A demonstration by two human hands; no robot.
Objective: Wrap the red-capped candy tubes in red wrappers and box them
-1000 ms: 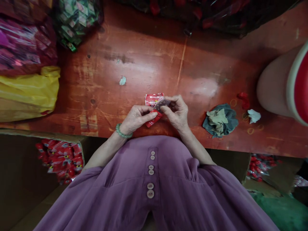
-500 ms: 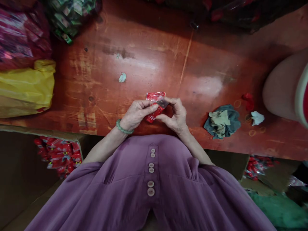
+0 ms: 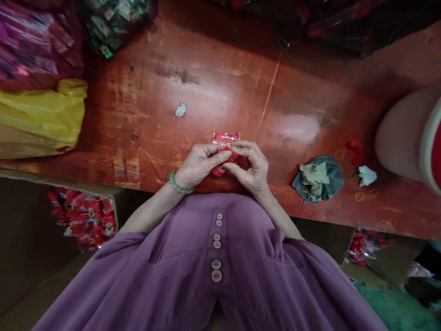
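A small red packet (image 3: 225, 140) is being pinched between both hands just above the near edge of the tabletop (image 3: 220, 92), at picture centre. The left hand (image 3: 200, 163), with a green bead bracelet (image 3: 178, 185) on its wrist, is being clamped on the packet from 9 o'clock, thumb pressed on its front. The right hand (image 3: 251, 168) is being closed on it from 3 o'clock, fingertips meeting the left thumb. Only the packet's top edge and a lower corner are being shown; the rest is hidden by fingers.

A crumpled grey-green cloth (image 3: 317, 178) is lying at 3 o'clock of the hands, well apart, with a white scrap (image 3: 367, 175) and rubber bands (image 3: 359, 196) beyond it. A yellow bag (image 3: 41, 119) is lying at 9 o'clock. A box of red packets (image 3: 84, 220) is sitting below the tabletop edge at 8 o'clock.
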